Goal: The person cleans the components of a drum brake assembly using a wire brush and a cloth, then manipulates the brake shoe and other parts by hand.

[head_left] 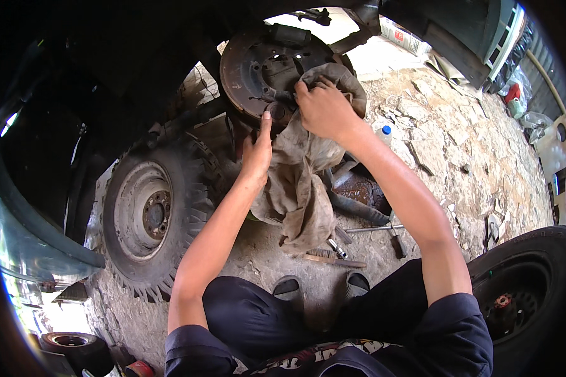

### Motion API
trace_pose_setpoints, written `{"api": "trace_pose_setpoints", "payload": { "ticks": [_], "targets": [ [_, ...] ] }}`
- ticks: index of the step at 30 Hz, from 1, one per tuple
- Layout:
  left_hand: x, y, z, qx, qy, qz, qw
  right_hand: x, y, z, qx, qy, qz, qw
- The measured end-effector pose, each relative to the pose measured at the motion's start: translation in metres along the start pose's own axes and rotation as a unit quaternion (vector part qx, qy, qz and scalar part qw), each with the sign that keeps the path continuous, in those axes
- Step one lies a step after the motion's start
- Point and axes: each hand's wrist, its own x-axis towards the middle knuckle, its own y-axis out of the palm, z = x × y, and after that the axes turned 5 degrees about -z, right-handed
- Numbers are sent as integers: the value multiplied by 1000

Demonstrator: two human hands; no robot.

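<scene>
In front of me, under the dark vehicle body, is a round, rusty brake backing plate (238,72) with several holes in it. My right hand (327,108) is closed on a stained grey-brown rag (309,198) and presses it against the plate's right side. The loose end of the cloth hangs down below the plate. My left hand (256,151) grips the lower rim of the plate, thumb on the front face. Its other fingers are mostly hidden behind the edge.
A knobby-treaded wheel (152,210) leans at the left; another tyre (516,289) lies at the right. Near my feet are a wooden-backed brush (333,259), a metal socket (338,249) and a dark-handled tool (399,245). A blue-capped bottle (385,132) stands beyond my right forearm.
</scene>
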Motion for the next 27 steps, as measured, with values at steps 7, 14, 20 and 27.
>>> {"api": "trace_pose_setpoints", "payload": {
  "ticks": [7,14,20,27],
  "targets": [
    [-19,7,4,0,-16,57,998,-23,-21,-81,545,284,56,787],
    [-51,9,-12,-76,59,167,981,-28,-49,-59,679,293,-77,669],
    [-48,0,-11,-176,-15,119,977,-9,-30,-23,558,299,-283,720],
    [-24,10,-11,-225,-31,100,969,27,27,4,391,102,-239,883]
  ]
}}
